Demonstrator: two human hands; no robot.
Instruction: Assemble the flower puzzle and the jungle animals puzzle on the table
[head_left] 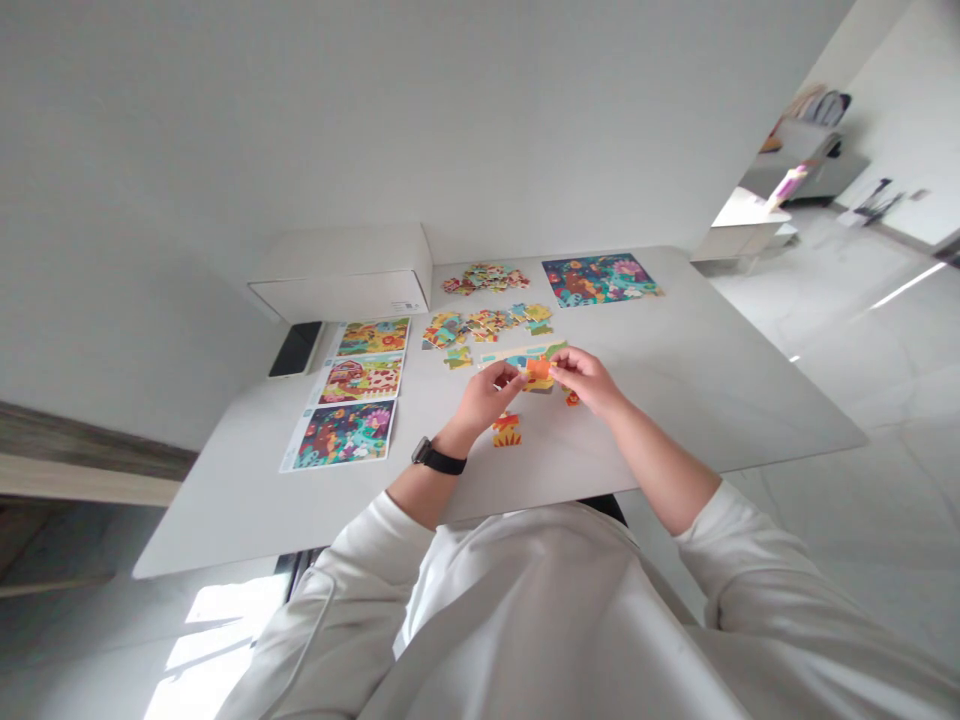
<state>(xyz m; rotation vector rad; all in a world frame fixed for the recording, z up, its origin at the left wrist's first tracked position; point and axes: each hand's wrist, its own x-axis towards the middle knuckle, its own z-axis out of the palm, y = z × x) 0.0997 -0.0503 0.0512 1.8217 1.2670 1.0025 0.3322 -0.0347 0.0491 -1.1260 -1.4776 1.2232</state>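
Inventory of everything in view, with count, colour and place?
table: 1, white, under everything below
box: 1, white, far left table corner
phone-like slab: 1, black, beside box
printed picture sheets: 3, multicoloured, column at table's left
assembled jigsaw: 1, blue-green multicoloured, far side
loose pieces: 2 groups, multicoloured, centre-far
joined section: 1, multicoloured, in hands
separate section: 1, orange-yellow, below left hand
left hand: 1, on joined section
smartwatch: 1, black, left wrist
right hand: 1, on joined section
sleeves: 2, white, both arms
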